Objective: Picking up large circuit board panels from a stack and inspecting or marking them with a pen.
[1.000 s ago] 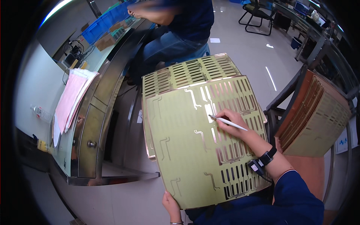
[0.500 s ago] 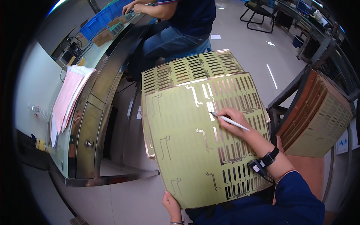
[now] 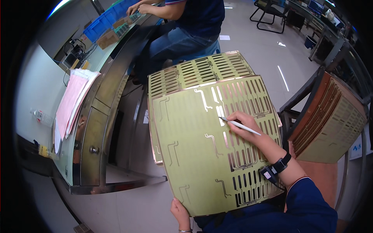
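Observation:
In my right hand [image 3: 245, 123] is a slim white pen-shaped tool [image 3: 248, 129], pinched near its dark, pointed tip. That tip is at a shiny copper strip on a large yellow-green circuit board panel [image 3: 186, 155]; whether it touches cannot be made out. My left hand [image 3: 180, 213] grips the panel's near left corner, thumb on top and the other fingers mostly hidden beneath. Slotted copper patterns fill the panel's right side, with thin bent traces across its plainer left part. Under its far edge, another patterned panel [image 3: 202, 70] sticks out.
On my left stands a metal-edged bench [image 3: 95, 143] with pink and white sheets [image 3: 72, 103] and a plastic bottle [image 3: 42, 116]. Ahead, a seated person [image 3: 194, 19] works by blue bins [image 3: 103, 25]. A rack of upright panels [image 3: 330, 120] is at my right.
The whole view has shifted very slightly, moving the scene a little to the right. Both hands keep their holds, and the tool tip remains at the same copper strip.

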`<state>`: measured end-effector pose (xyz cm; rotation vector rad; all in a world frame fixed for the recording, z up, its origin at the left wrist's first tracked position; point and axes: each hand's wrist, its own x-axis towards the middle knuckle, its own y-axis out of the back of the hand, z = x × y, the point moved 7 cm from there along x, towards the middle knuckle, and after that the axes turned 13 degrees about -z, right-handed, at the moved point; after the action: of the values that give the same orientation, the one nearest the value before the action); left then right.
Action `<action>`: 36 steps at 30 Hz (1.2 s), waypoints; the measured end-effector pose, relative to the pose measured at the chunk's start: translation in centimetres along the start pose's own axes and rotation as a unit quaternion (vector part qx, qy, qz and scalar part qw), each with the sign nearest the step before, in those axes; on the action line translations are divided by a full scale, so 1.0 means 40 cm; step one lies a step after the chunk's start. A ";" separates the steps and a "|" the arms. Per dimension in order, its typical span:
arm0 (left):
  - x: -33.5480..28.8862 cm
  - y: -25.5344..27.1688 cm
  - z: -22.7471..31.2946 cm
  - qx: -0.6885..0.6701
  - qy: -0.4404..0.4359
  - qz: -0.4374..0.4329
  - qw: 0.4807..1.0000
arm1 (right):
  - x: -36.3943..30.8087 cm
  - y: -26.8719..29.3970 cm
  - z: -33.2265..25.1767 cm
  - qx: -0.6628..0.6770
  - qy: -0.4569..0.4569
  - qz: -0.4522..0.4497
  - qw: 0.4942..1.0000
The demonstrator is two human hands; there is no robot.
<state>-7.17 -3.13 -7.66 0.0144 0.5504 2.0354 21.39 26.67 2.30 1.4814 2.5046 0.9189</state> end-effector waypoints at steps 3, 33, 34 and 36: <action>0.000 0.000 0.004 0.005 -0.001 -0.004 1.000 | -0.003 0.008 -0.005 -0.008 0.008 0.004 1.000; -0.004 -0.001 -0.014 -0.035 0.015 -0.027 0.999 | -0.040 0.082 0.026 0.001 -0.044 0.091 0.995; -0.006 -0.002 -0.015 -0.024 0.025 -0.037 0.999 | -0.043 0.083 0.029 0.001 -0.047 0.094 0.994; -0.008 -0.006 -0.008 -0.030 0.032 -0.039 0.998 | -0.056 0.083 0.061 0.088 -0.093 0.092 0.987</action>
<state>-6.90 -3.44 -7.98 -0.1064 0.5205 1.9811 26.02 27.08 1.63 1.7845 2.3976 0.5589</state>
